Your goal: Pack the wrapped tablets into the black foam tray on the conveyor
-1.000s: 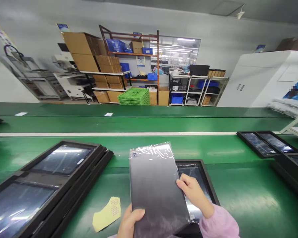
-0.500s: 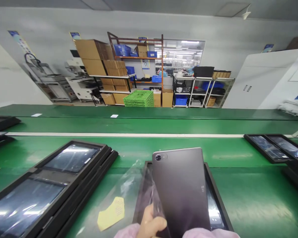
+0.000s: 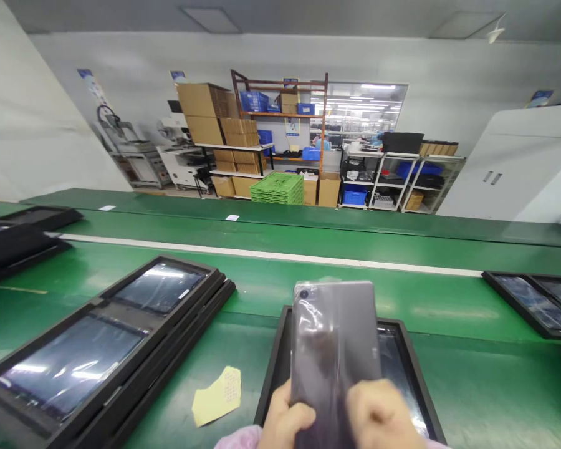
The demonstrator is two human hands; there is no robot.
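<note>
A grey tablet (image 3: 355, 330) stands tilted, its back towards me, with a camera at the top left corner. Clear plastic film (image 3: 315, 321) with bright glare lies over the left part of that back. My left hand (image 3: 285, 418) is closed on the tablet's lower left edge, thumb on the back. Against the lower right of the back is my right hand (image 3: 383, 415), smeared by motion; its fingers look curled, but whether they pinch the film is unclear. Behind the tablet lies a black tray (image 3: 273, 368) with another screen in its right side.
Stacked black trays with screens (image 3: 168, 330) lie to the left, and more trays (image 3: 23, 243) at the far left. Another tray (image 3: 509, 305) is at the right. A torn yellow paper (image 3: 217, 396) lies on the green bench (image 3: 243, 340). A green crate (image 3: 278, 187) stands beyond.
The clear film has gone from hanging at the tablet's left to lying over its back. My right hand has come into view on the tablet. The head view has shifted and tilted.
</note>
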